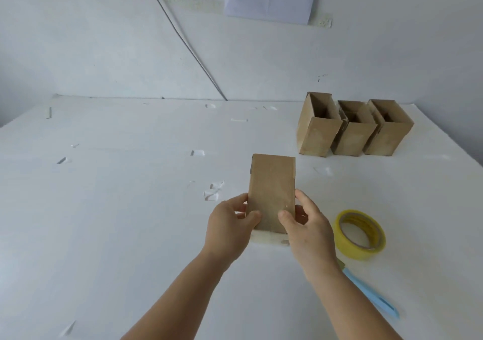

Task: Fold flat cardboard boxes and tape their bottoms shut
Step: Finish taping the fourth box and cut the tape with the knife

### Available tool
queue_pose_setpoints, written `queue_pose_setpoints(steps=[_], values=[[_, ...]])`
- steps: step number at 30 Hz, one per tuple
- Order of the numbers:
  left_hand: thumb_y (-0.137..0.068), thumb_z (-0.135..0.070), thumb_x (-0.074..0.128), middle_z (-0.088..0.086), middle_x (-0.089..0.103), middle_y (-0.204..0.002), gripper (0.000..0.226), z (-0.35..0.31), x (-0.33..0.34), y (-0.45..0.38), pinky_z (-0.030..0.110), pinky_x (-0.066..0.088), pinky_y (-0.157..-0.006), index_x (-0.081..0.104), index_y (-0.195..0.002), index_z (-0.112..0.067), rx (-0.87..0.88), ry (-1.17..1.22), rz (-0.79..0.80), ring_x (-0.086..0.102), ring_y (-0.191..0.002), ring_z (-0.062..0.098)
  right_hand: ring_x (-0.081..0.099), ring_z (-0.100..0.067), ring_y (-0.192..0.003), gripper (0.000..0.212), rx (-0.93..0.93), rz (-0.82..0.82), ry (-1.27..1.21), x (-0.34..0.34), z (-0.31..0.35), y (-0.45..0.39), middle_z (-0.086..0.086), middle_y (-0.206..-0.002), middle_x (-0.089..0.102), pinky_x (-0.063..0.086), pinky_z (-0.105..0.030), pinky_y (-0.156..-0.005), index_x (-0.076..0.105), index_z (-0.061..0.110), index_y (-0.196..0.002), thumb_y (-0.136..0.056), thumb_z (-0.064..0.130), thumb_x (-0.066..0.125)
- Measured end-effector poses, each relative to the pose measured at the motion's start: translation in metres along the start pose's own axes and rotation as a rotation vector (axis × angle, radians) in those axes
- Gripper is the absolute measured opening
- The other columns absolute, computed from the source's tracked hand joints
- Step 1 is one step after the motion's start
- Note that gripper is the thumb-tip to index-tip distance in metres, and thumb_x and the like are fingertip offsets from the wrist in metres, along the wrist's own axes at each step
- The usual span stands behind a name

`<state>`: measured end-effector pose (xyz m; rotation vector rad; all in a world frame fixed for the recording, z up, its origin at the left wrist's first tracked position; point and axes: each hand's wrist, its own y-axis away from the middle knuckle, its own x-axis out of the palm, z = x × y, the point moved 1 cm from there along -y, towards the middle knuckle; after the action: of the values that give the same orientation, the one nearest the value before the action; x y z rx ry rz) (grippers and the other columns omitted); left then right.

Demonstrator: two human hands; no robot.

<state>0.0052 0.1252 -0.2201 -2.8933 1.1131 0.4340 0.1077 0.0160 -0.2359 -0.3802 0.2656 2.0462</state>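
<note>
Item: cardboard box [271, 190], held at table centre, long axis running 12 to 6 o'clock. Left hand [230, 226] pinched its lower 9 o'clock edge, right hand [307, 224] its 3 o'clock edge. Yellow tape roll [362, 235] lay at 3 o'clock, nearer the right hand.

A single head view looks forward and down from above and behind the fingers [252, 215], close over them; beyond them the table [130, 209] runs out to the far wall [104, 39].
</note>
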Motion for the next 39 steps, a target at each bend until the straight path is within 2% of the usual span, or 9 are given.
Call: queue_pose_setpoints(steps=[5,8,12,18,25,29,32,35,39], values=[[-0.078,-0.009,0.068,-0.018,0.067,-0.095,0.038,-0.004,-0.003,-0.02,0.017,0.054,-0.077,0.057,-0.1,-0.038,0.085,-0.001,-0.107,0.065,-0.093,-0.001,0.065,0.0,-0.094,0.053,-0.098,-0.077,-0.046,0.0,0.013,-0.006,0.013,-0.107,0.067,0.053,-0.026,-0.084,0.055,0.039,-0.125,-0.079,0.015,0.066],[-0.079,-0.009,0.066,-0.017,0.063,-0.102,0.043,-0.011,-0.004,-0.037,0.009,0.048,-0.076,0.056,-0.11,-0.038,0.16,-0.046,-0.054,0.063,-0.092,-0.003,0.066,0.005,-0.085,0.041,-0.081,-0.133,-0.068,0.003,0.015,-0.016,0.017,-0.099,0.071,0.054,-0.025,-0.079,0.065,0.037,-0.11,-0.076,0.013,0.067],[-0.078,-0.005,0.057,-0.014,0.063,-0.096,0.037,-0.014,0.002,-0.059,0.005,0.042,-0.067,0.064,-0.097,-0.036,0.241,-0.171,-0.025,0.06,-0.088,-0.002,0.063,0.005,-0.085,0.043,-0.125,-0.223,0.046,0.011,0.012,-0.034,0.013,-0.105,0.067,0.051,-0.018,-0.075,0.064,0.032,-0.118,-0.079,0.015,0.066],[-0.083,-0.008,0.06,-0.02,0.062,-0.088,0.021,-0.016,0.023,-0.104,0.004,0.042,-0.059,0.057,-0.095,-0.025,0.15,-0.099,-0.134,0.061,-0.085,-0.003,0.058,-0.011,-0.089,0.057,-0.274,-0.314,0.348,0.018,0.008,-0.078,0.003,-0.109,0.059,0.044,-0.019,-0.07,0.045,0.022,-0.141,-0.087,0.017,0.065],[-0.086,-0.01,0.057,-0.003,0.066,-0.105,0.036,-0.017,0.055,-0.175,0.027,0.051,-0.081,0.06,-0.12,-0.019,0.186,-0.277,-0.199,0.063,-0.095,0.012,0.061,-0.017,-0.101,0.044,-0.213,-0.271,0.337,0.025,-0.001,-0.157,0.003,-0.115,0.062,0.051,-0.03,-0.079,0.051,0.018,-0.13,-0.089,0.013,0.063],[-0.087,-0.012,0.054,-0.004,0.067,-0.102,0.033,-0.004,0.074,-0.213,0.023,0.047,-0.076,0.067,-0.115,-0.023,0.146,-0.364,-0.217,0.062,-0.091,0.013,0.061,-0.018,-0.103,0.031,-0.139,-0.169,0.256,0.03,-0.019,-0.195,0.002,-0.113,0.065,0.052,-0.031,-0.085,0.055,0.016,-0.124,-0.093,0.017,0.057],[-0.087,-0.016,0.05,-0.006,0.07,-0.092,0.029,0.01,0.086,-0.233,0.025,0.05,-0.068,0.071,-0.105,-0.025,0.041,-0.394,-0.218,0.061,-0.08,0.014,0.056,-0.019,-0.116,0.041,-0.105,-0.089,0.249,0.035,-0.037,-0.212,-0.003,-0.126,0.059,0.048,-0.032,-0.097,0.048,0.013,-0.136,-0.095,0.016,0.054],[-0.088,-0.015,0.05,-0.005,0.067,-0.072,0.023,0.021,0.096,-0.249,0.023,0.042,-0.055,0.071,-0.087,-0.024,0.003,-0.401,-0.209,0.057,-0.066,0.013,0.047,-0.018,-0.129,0.052,-0.065,-0.005,0.25,0.037,-0.05,-0.223,-0.004,-0.14,0.049,0.041,-0.033,-0.106,0.037,0.011,-0.144,-0.095,0.013,0.053],[-0.088,-0.015,0.05,-0.007,0.065,-0.066,0.022,0.025,0.105,-0.27,0.021,0.04,-0.052,0.069,-0.081,-0.024,-0.007,-0.377,-0.205,0.057,-0.064,0.013,0.039,-0.017,-0.135,0.058,-0.061,0.031,0.275,0.043,-0.057,-0.24,-0.005,-0.149,0.036,0.035,-0.025,-0.109,0.026,0.012,-0.148,-0.095,0.011,0.051]])
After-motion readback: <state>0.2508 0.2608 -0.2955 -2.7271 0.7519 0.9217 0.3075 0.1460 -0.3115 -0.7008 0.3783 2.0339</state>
